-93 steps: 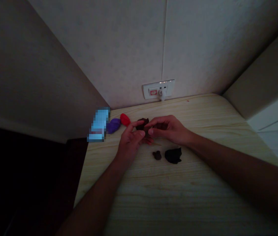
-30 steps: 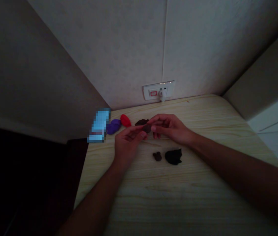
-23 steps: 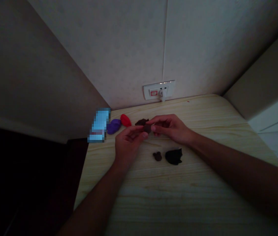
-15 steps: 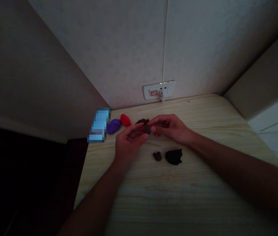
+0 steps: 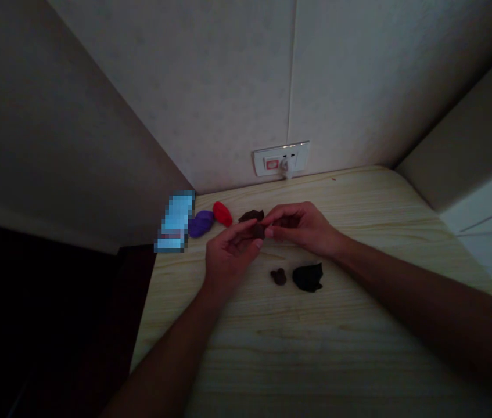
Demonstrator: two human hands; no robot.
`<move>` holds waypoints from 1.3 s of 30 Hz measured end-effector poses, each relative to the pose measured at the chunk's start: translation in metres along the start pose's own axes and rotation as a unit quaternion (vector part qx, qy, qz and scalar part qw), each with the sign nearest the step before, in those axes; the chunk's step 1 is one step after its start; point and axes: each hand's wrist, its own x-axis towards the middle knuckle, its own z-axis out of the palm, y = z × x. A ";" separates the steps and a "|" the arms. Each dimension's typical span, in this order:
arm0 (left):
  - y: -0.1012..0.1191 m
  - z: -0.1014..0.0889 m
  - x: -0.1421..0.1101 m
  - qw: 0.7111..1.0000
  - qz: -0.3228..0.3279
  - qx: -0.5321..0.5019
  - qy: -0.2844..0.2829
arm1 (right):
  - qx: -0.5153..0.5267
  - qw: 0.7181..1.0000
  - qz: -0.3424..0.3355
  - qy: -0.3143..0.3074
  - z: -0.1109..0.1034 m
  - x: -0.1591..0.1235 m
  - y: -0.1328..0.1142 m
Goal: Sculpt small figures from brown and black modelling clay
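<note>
Between the fingertips of both hands is a small piece of brown modelling clay (image 5: 259, 231), partly covered by the fingers. My left hand (image 5: 230, 247) grips it from the left, thumb below and fingers above. From the right, my right hand (image 5: 300, 227) pinches its edge with thumb and forefinger. Just behind the fingers lies a larger brown clay lump (image 5: 251, 215). Nearer to me on the table are a small brown clay shape with rounded knobs (image 5: 279, 277) and a black clay lump (image 5: 308, 278) with a ragged right edge.
Purple clay (image 5: 201, 224) and red clay (image 5: 222, 213) lie at the back left of the wood-grain table (image 5: 315, 348). Beside them a bright, pixelated phone-like rectangle (image 5: 176, 220) stands at the table's left edge. A wall socket (image 5: 281, 159) with a white plug is behind.
My fingers have closed in slightly around the brown clay, so less of it shows. The pieces on the table stay where they were.
</note>
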 end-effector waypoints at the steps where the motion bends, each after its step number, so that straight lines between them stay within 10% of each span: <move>1: 0.000 0.000 0.000 1.000 -0.005 -0.003 -0.005 | 0.002 1.000 0.000 0.003 0.001 0.000 0.000; 39: -0.010 -0.005 0.004 0.996 -0.044 -0.072 -0.012 | -0.020 0.998 -0.055 -0.020 0.003 -0.002 -0.004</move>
